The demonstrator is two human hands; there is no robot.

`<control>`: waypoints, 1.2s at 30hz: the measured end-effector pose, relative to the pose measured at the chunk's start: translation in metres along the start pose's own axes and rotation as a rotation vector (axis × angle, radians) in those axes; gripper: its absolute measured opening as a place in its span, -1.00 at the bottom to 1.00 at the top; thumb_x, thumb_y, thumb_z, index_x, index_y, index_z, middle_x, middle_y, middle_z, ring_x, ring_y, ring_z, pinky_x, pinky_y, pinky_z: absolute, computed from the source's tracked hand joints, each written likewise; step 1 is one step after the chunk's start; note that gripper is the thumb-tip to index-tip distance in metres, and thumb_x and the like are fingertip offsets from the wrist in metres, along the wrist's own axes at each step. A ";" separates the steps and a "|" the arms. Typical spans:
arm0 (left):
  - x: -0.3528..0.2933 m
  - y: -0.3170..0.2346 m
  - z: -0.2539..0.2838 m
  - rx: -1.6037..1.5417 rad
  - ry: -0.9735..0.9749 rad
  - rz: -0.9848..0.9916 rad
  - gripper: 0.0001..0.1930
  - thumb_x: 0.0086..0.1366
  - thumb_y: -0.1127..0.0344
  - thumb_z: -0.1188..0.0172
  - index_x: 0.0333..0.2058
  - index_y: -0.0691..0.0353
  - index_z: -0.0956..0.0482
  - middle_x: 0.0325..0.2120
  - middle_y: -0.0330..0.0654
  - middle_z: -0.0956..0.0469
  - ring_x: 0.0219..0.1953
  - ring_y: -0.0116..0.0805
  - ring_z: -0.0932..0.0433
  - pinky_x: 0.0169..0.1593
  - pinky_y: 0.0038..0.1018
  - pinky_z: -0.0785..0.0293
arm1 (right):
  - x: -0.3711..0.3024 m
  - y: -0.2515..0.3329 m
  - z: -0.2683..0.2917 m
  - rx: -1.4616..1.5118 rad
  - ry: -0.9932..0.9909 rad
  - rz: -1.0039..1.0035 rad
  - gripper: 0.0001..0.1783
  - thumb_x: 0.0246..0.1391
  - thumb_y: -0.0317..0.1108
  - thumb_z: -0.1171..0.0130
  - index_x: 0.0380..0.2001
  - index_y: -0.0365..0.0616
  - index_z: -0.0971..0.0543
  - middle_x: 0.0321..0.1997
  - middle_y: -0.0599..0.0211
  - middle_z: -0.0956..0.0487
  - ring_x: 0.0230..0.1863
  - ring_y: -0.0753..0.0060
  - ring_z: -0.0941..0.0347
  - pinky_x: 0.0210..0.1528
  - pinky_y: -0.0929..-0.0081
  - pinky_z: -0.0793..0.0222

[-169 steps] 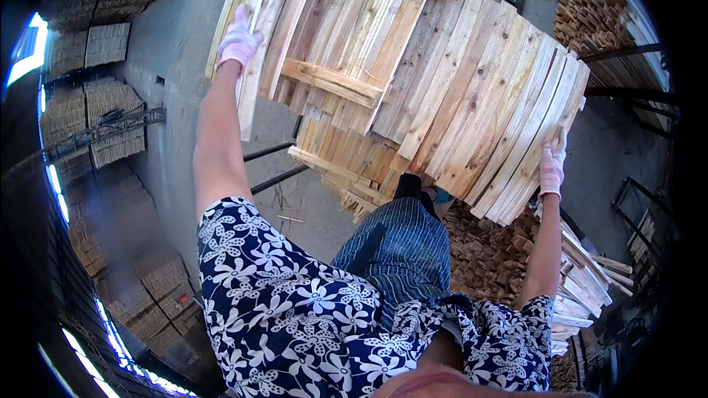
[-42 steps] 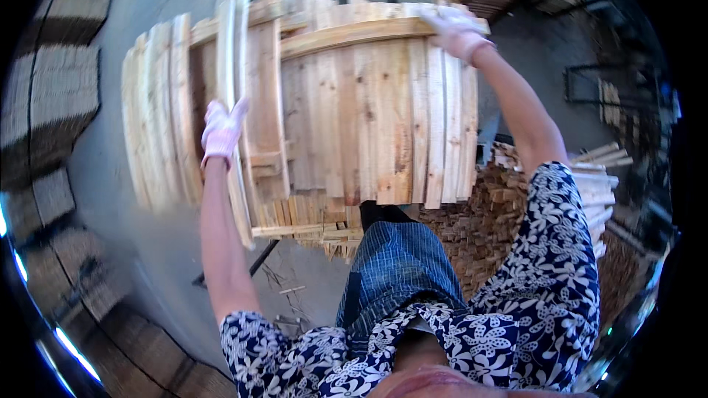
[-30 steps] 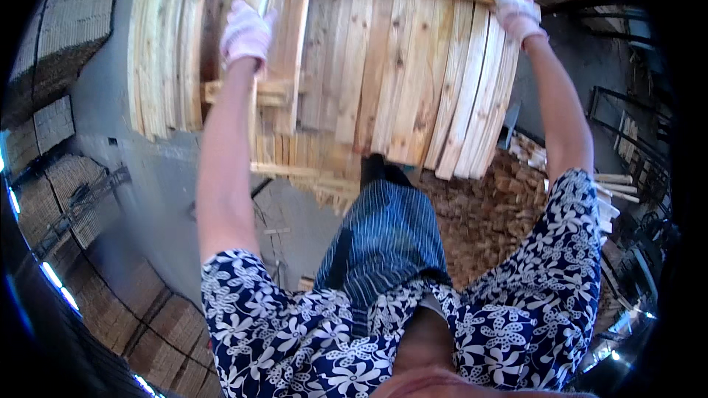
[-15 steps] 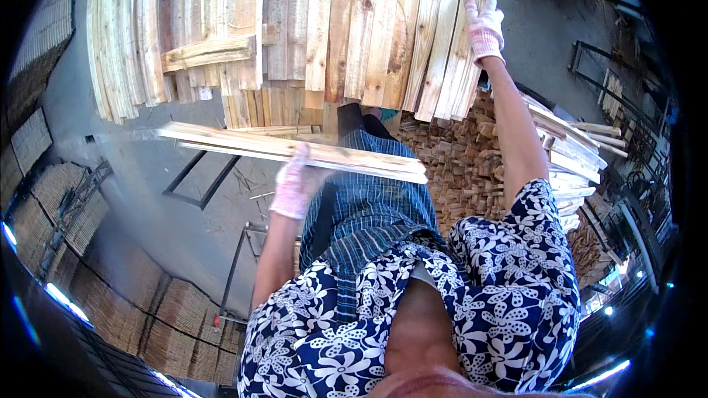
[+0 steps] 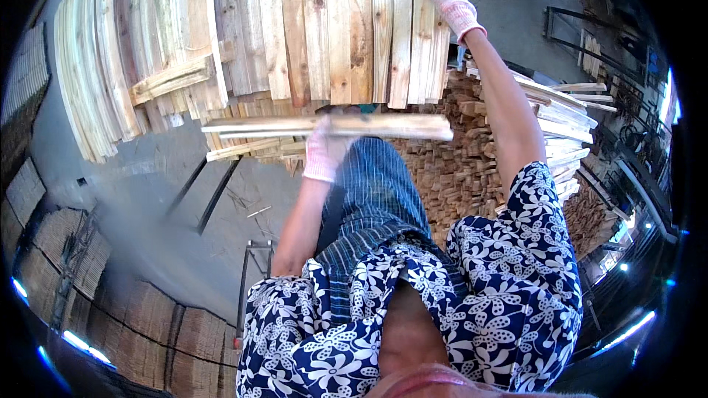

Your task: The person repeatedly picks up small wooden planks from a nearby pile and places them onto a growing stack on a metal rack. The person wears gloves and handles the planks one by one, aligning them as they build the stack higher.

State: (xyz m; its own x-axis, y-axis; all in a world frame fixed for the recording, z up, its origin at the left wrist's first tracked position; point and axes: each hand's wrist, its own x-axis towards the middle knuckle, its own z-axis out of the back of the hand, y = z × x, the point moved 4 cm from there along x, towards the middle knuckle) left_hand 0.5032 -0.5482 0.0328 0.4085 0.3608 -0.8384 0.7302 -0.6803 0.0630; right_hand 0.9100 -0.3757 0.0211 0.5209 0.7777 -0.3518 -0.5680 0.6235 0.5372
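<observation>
My left hand [image 5: 322, 153], in a pale pinkish knit glove, is closed around a small bundle of wooden strips [image 5: 398, 127]. The bundle lies crosswise in front of my body, blurred by motion. Beyond it, long wooden boards [image 5: 317, 22] sit side by side in a broad layer. At the right edge of that layer, my right hand [image 5: 455, 13], gloved the same way, rests on the outermost boards with thumb and fingers stretched apart. A short wooden piece [image 5: 171, 79] lies aslant over the boards at the left.
A heap of small wood blocks [image 5: 472, 133] is on the floor to the right, beside a pile of pale strips [image 5: 553, 121]. Dark metal bars [image 5: 219, 195] stand low at the left. Large stacks of wood [image 5: 140, 335] line the lower left.
The bundle in my left hand has moved right and away from me, and lies more level. The board layer shows farther left in view. My right hand remains at its right edge.
</observation>
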 end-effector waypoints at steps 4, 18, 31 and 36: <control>0.015 0.025 -0.009 0.059 -0.031 0.109 -0.53 0.32 0.33 -0.28 0.10 0.35 -0.30 0.08 0.33 -0.41 0.25 0.44 -0.34 0.23 0.64 -0.17 | -0.010 -0.005 0.019 0.061 -0.041 0.072 -0.06 0.22 0.15 -0.18 0.55 0.22 -0.03 0.17 -0.13 -0.51 0.14 -0.09 -0.48 0.17 0.21 -0.41; -0.047 0.025 -0.030 -0.151 0.148 0.086 -0.61 0.08 0.41 -0.45 -0.11 0.03 -0.56 -0.02 -0.03 -0.58 0.14 0.10 -0.50 0.29 0.38 -0.31 | -0.192 0.128 0.008 -0.182 0.663 0.784 -0.20 0.10 -0.17 -0.36 0.39 -0.05 -0.35 0.40 0.03 -0.41 0.42 -0.05 -0.30 0.44 0.14 -0.25; -0.013 -0.099 -0.009 0.019 -0.243 -0.446 -0.37 0.36 0.38 -0.21 0.31 0.24 -0.13 0.21 0.15 -0.26 0.31 0.18 -0.26 0.34 0.30 -0.31 | -0.203 0.117 -0.046 -0.615 0.527 1.143 -0.41 0.23 -0.29 -0.11 0.28 0.62 -0.42 -0.23 0.15 -0.42 -0.25 0.06 -0.53 -0.26 0.10 -0.47; -0.029 -0.102 -0.040 0.156 -0.359 -0.579 -0.48 0.36 0.45 -0.18 0.26 0.16 -0.25 0.17 0.14 -0.31 0.26 0.15 -0.34 0.20 0.27 -0.49 | -0.188 0.110 -0.042 -0.371 0.913 0.856 -0.34 0.19 -0.17 -0.27 0.34 0.58 -0.38 -0.18 0.09 -0.41 -0.17 -0.03 -0.54 -0.17 0.08 -0.46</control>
State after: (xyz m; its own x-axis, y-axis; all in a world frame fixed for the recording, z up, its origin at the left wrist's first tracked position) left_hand 0.4391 -0.4640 0.0727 -0.2484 0.4779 -0.8425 0.6777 -0.5357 -0.5037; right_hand 0.7224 -0.4500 0.1147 -0.6263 0.6183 -0.4748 -0.7191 -0.2230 0.6581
